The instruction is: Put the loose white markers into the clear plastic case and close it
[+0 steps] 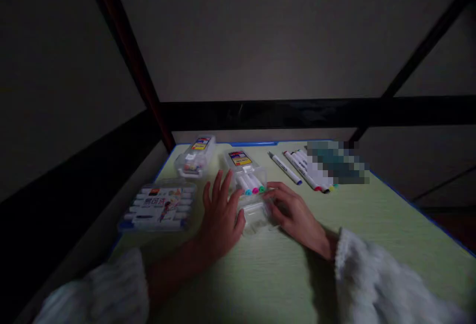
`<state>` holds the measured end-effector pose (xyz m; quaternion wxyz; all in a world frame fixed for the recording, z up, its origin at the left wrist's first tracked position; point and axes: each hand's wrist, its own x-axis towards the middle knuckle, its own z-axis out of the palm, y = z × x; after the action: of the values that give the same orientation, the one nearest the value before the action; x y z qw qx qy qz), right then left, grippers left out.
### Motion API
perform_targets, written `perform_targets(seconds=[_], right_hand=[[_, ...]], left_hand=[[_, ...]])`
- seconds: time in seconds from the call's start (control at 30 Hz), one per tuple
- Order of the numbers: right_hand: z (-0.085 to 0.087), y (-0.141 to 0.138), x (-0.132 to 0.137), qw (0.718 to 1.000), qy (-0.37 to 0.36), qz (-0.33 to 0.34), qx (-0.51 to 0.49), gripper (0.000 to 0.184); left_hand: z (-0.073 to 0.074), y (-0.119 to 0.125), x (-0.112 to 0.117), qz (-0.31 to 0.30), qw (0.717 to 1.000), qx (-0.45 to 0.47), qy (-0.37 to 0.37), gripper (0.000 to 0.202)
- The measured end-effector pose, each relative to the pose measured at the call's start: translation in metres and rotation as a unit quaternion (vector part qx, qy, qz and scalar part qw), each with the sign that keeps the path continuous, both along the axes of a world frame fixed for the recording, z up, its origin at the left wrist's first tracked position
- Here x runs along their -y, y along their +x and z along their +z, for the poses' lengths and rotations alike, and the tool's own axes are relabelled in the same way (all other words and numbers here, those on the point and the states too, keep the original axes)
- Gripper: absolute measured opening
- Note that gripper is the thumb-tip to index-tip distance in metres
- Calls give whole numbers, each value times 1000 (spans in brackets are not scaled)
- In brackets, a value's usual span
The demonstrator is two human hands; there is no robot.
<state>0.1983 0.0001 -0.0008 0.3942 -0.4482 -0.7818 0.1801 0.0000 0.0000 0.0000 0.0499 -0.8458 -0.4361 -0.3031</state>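
Between my hands lies a clear plastic marker case (245, 165) with a yellow and blue label, its end lid (255, 215) folded down towards me. Several white markers (250, 183) with blue, pink and green ends show in its opening. My left hand (222, 212) is at the case's left side, fingers spread, its thumb close to the lid. On the other side, my right hand (295, 212) has bent fingers at the lid's right edge and near the green-ended marker. Whether those fingers grip the lid or only touch it is hard to make out.
A second labelled clear case (197, 155) stands at the back left. Nearer on the left lies a flat clear marker box (159, 205). At right are a loose blue-ended marker (285, 168), a row of markers (303, 169) and a pixelated area. The green table (372, 244) has blue edges.
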Motion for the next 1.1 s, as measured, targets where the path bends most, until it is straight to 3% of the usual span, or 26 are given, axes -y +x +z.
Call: perform_targets(seconds=[1.1], right_hand=[[9, -4, 3, 1000, -3, 8, 5, 18]], left_hand=[[-4, -2, -8, -81, 995, 36, -52, 42]])
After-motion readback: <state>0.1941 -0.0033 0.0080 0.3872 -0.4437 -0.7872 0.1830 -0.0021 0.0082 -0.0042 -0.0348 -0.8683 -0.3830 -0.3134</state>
